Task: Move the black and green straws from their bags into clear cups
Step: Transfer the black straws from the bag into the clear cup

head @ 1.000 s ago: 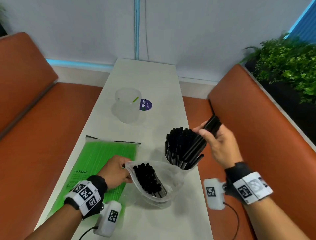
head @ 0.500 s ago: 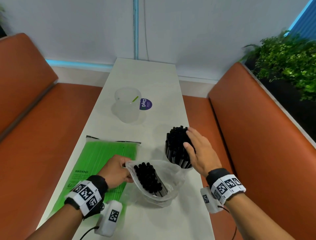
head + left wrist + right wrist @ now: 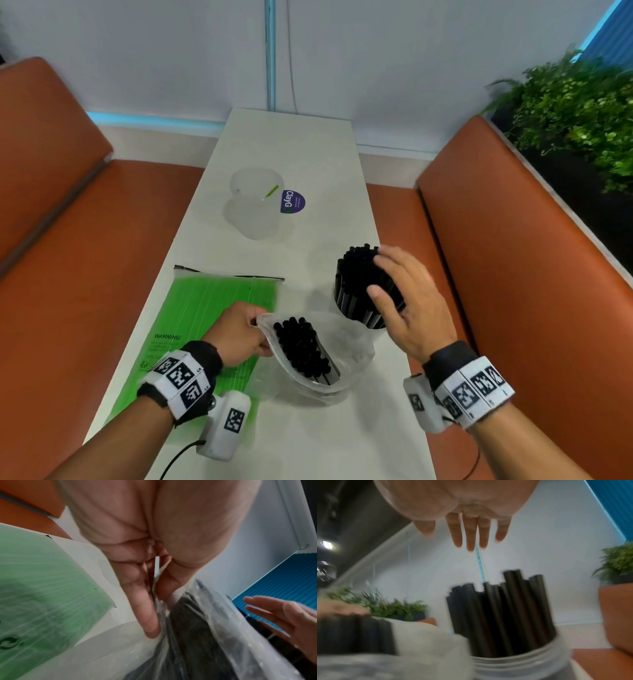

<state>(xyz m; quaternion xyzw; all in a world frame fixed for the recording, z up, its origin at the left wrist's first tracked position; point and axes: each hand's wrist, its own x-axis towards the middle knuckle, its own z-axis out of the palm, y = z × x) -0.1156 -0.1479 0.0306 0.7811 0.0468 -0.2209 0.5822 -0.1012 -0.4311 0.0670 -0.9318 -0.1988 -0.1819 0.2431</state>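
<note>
On the white table (image 3: 308,154) a clear cup (image 3: 371,323) stands packed with upright black straws (image 3: 356,274). My right hand (image 3: 378,274) hovers open at the near right of the straw tops and holds nothing; its straight fingers (image 3: 471,534) show above the straws (image 3: 501,615). My left hand (image 3: 257,329) pinches the rim of a clear bag (image 3: 349,346) and holds it open, with more black straws (image 3: 301,349) inside. The pinch shows up close between the fingers (image 3: 149,601). A bag of green straws (image 3: 212,308) lies flat under my left wrist.
A second clear cup (image 3: 255,212) stands farther up the table with one green straw (image 3: 271,191) in it, next to a purple round sticker (image 3: 292,202). Orange bench seats flank the narrow table. A green plant (image 3: 575,113) sits behind the right bench.
My right hand lowered its bundle of black straws into the cup and let go. It is now open by the straw tops. The left hand has kept its pinch on the bag.
</note>
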